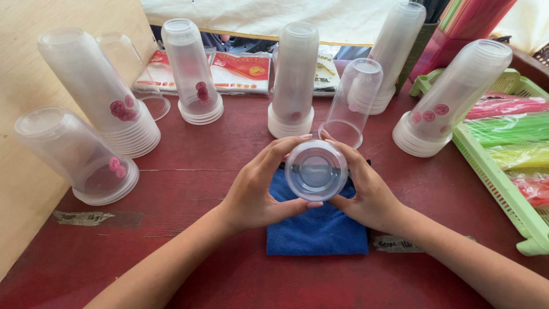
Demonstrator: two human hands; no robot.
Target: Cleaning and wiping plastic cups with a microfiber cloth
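Both hands hold a clear plastic cup point(316, 170) upright over a folded blue cloth point(318, 232) in the middle of the red table point(200, 171). My left hand point(260, 186) wraps the cup's left side, thumb under its near rim. On the right side, my right hand point(366, 189) cups it with fingers curled round the far rim. The cup's mouth faces the camera.
Several stacks of upturned clear cups point(294, 80) with pink stickers stand around the far and left side of the table. A green basket point(503, 171) with coloured packets sits at the right. Flat printed packets point(240, 71) lie at the back. A wooden panel point(23, 143) borders the left.
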